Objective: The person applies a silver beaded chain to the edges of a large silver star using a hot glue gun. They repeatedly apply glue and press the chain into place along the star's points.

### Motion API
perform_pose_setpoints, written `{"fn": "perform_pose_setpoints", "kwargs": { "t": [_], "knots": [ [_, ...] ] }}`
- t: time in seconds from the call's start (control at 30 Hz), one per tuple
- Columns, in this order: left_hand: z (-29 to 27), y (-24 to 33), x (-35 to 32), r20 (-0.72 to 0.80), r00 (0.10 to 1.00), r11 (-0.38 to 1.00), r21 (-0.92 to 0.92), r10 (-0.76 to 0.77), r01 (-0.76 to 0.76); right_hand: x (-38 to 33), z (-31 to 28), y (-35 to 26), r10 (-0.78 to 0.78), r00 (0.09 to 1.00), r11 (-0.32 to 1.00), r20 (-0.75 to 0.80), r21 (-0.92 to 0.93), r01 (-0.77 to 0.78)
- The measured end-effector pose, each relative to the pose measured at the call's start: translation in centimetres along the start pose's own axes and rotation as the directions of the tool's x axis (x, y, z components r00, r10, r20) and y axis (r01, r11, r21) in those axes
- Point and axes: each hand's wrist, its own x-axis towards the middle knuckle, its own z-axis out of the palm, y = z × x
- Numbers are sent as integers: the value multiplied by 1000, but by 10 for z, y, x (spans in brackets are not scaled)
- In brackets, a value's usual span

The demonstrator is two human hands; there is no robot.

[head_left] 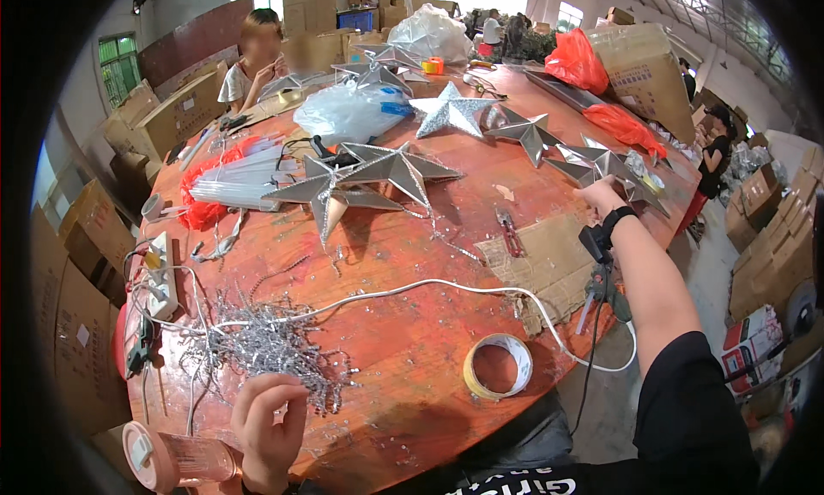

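The left hand (268, 426) has its grip closed in a pinch on the near edge of a tinsel heap (270, 345), with the fingers curled around a few silver strands at the near-left part of the desk (403, 358). The right hand (601, 194) is stretched far out to the right side and lies on a silver star (601, 164); its fingers are bent over the star's near point, but I cannot tell if they really clamp it or only touch it. This star lies at the far-right edge of the desk, beside two other silver stars, and well apart from the tinsel. I judge that the step in hand is fetching a star toward the body while the other hand keeps the tinsel ready. The next move, I think, calls for a firm hold on the star's point and a careful pull across the cardboard (541, 263), without catching the white cable (412, 287) or pushing the tape roll (498, 366). A pink bottle (176, 456) lies just beside the left hand at the near edge, so this hand has little free room there.
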Motion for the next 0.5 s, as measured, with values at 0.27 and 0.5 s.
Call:
{"fn": "perform_pose_setpoints", "kwargs": {
  "t": [0.27,0.5],
  "knots": [
    [1,1,0,26,1000,1000,5,-10,10,-82,-63,-40,-69,950,893,304,443,-77],
    [4,1,-2,2,1000,998,-58,31,-31,-133,-148,-26,-257,846,709,467,686,-163]
  ]
}}
